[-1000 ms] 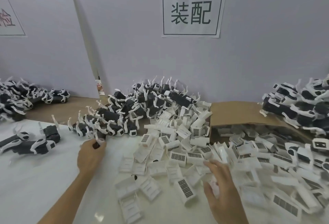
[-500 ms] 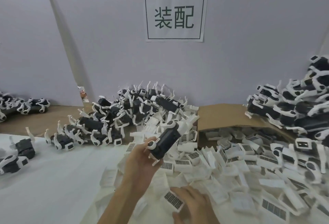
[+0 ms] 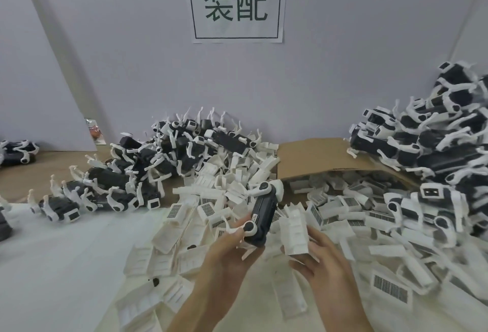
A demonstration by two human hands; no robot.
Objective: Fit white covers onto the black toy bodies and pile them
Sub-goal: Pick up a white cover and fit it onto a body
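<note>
Black toy body [image 3: 261,215] is sitting just below the middle of the frame, tilted so its far end is leaning up and to the right. The left hand [image 3: 227,255] is gripping its near end, with the thumb lying near a round white joint [image 3: 248,226]. Just to the right, the right hand [image 3: 326,263] is pinching a white cover [image 3: 293,231] between thumb and fingers and holding it upright, ribbed face toward the camera. Cover and body are sitting close together but are not joined.

Beneath both hands, loose white covers [image 3: 200,215] are lying spread over the white counter [image 3: 52,265], running toward the right edge of the frame. A cardboard box [image 3: 311,157] is lying open right of centre, with more covers spilling from it. A heap of toy bodies [image 3: 148,173] is resting at middle left, and a taller stack [image 3: 435,146] is rising at the right edge. A paper sign [image 3: 236,1] is hanging on the wall [image 3: 343,67] at top centre.
</note>
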